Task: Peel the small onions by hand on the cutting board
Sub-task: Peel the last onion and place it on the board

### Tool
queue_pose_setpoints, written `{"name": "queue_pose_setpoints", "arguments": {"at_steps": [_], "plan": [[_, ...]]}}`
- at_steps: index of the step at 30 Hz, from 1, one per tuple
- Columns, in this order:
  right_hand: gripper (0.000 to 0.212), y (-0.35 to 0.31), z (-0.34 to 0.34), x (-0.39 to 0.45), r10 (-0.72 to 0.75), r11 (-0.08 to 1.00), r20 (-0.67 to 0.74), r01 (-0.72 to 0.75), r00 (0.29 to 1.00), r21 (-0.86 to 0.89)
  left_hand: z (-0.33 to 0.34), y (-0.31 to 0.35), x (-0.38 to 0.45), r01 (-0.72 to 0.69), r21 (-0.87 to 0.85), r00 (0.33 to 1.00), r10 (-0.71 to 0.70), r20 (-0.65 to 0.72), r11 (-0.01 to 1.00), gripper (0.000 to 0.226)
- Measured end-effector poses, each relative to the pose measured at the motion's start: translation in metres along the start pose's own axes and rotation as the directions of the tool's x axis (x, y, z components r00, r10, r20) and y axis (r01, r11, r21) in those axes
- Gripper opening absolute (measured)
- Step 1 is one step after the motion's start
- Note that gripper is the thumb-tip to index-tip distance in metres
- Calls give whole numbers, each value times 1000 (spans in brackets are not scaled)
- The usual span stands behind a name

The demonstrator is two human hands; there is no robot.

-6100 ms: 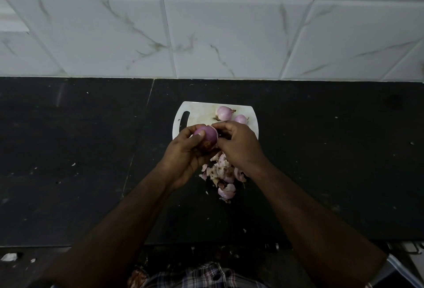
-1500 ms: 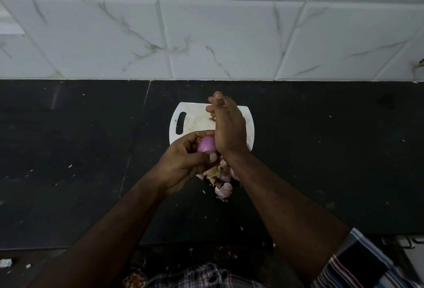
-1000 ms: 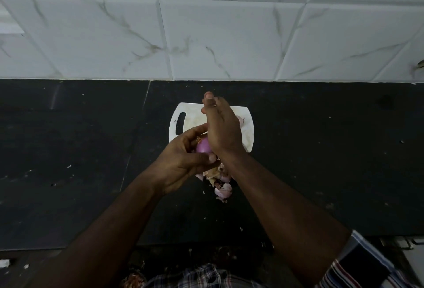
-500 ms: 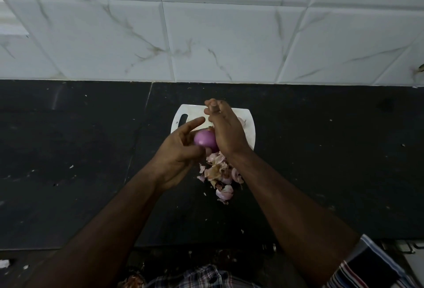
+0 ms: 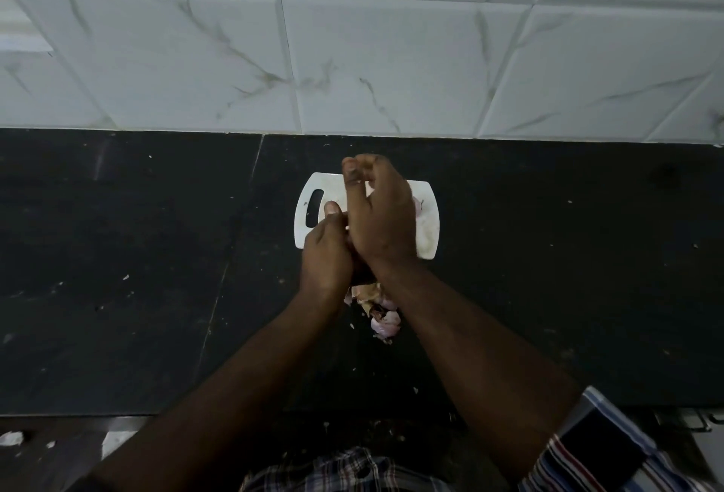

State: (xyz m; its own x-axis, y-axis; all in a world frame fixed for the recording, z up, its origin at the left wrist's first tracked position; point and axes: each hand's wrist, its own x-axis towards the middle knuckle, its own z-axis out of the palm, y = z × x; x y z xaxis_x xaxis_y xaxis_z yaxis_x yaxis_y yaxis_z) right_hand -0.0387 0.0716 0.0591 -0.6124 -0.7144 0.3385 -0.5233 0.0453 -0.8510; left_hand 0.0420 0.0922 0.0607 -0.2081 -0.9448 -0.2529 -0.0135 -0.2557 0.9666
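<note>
Two hands [image 5: 352,240] together above cutting board [image 5: 428,233]

Tabletop [image 5: 137,256] is black w/ small pale flecks; wall tiles [image 5: 391,68] behind are white w/ thin grey-brown marble veining. Cutting board [image 5: 429,233] is white w/ faint brownish smudges, peel pile [image 5: 382,315] is pale pink & tan. Sleeve [image 5: 611,452] is striped blue, white, red & dark navy; shirt [image 5: 344,472] is plaid, dark w/ white & reddish lines.
</note>
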Motion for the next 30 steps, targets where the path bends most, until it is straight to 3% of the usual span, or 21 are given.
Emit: {"name": "queue_pose_setpoints", "arguments": {"at_steps": [3, 6, 8, 10, 14, 17, 19, 22, 27, 30], "plan": [[53, 17, -12, 14, 89, 996, -11, -90, 996, -21, 0, -1, -1, -29, -26, 998, 30, 53, 999, 54], [34, 10, -18, 17, 134, 988, 56, -138, 989, 70, -2, -1, 9, 114, -109, 990, -104, 94, 987, 68], [26, -6, -14, 8, 79, 989, 94, -90, 993, 120, 0, 1, 12, 181, -186, 979, -160, 123, 966, 76], [27, -15, -7, -4, 20, 990, 113, -35, 993, 138, 4, 4, 11, 167, -244, 983, -140, 122, 955, 70], [41, 8, -13, -5, -84, 993, -33, 87, 996, 78, 2, 6, 12, 187, -190, 980, -171, 99, 964, 75], [40, 22, -26, 12, 84, 994, -12, -83, 996, 71, -5, 6, 17, 137, -128, 986, -124, 109, 982, 81], [35, 12, -27, 16, 192, 959, 75, -203, 979, 200, -9, 8, 18, 106, -97, 985, -91, 150, 990, 80], [27, -8, -21, 12, 82, 951, 161, -125, 984, 282, -11, 8, 17, 88, -107, 972, -62, 225, 990, 78], [23, 0, -16, 2, -26, 967, 175, -19, 984, 253, -11, 4, 17, -121, -48, 963, 129, 238, 991, 57], [31, 12, -22, 11, 0, 987, 180, -29, 984, 161, -15, 1, 13, -151, -62, 925, 163, 343, 987, 71]]}}
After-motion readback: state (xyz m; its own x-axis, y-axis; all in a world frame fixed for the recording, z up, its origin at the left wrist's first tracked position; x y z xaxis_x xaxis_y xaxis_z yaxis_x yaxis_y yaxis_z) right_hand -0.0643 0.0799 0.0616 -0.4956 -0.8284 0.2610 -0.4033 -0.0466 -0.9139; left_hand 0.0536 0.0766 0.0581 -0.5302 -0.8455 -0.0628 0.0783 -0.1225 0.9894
